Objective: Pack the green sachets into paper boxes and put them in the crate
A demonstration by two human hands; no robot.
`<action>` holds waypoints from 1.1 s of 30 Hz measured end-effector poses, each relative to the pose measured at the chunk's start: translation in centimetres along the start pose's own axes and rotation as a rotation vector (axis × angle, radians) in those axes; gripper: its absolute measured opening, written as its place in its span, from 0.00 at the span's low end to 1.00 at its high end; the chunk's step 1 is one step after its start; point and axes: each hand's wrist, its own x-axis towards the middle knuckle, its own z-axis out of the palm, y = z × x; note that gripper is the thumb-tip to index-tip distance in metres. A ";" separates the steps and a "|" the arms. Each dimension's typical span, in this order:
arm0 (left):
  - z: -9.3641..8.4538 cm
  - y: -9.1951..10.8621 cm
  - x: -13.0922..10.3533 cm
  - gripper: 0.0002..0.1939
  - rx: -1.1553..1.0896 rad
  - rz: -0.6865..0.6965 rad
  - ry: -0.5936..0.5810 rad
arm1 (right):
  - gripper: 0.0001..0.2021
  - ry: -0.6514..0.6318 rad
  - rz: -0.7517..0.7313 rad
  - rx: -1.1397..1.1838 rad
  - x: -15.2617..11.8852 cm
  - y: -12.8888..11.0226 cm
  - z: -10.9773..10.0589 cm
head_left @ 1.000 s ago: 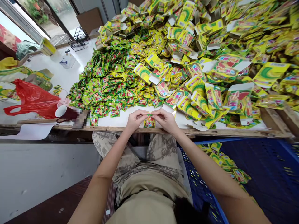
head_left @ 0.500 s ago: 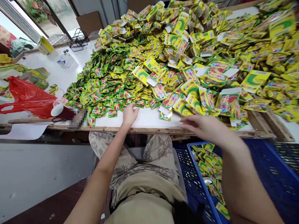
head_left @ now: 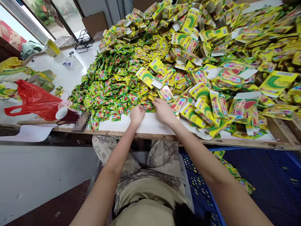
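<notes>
Small green and yellow candy packets (head_left: 113,91) lie in a heap on the white tabletop. At the near edge of this heap, my left hand (head_left: 137,116) is closed with its fingers curled in; what they hold, if anything, is hidden. My right hand (head_left: 165,112) reaches in from the right, its fingers stretched toward the packets between both hands, with the fingertips at a green packet (head_left: 148,107). Yellow printed boxes (head_left: 191,113), some with open flaps, lie close to the right of that hand.
Piled boxes and packets cover the back and right of the table. To the left are a red plastic bag (head_left: 35,100), a cup (head_left: 67,115) and a black wire rack (head_left: 83,41). A wooden edge (head_left: 164,137) borders the table. Below right stands a blue crate (head_left: 199,182) with packets.
My right hand has moved left from the boxes to the packets near my left hand. The left hand's fingers have curled in. The view has shifted slightly.
</notes>
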 end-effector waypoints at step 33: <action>-1.5 1.0 -8.9 0.20 -0.938 0.134 -0.105 | 0.23 0.155 0.480 1.334 -7.3 -3.0 1.2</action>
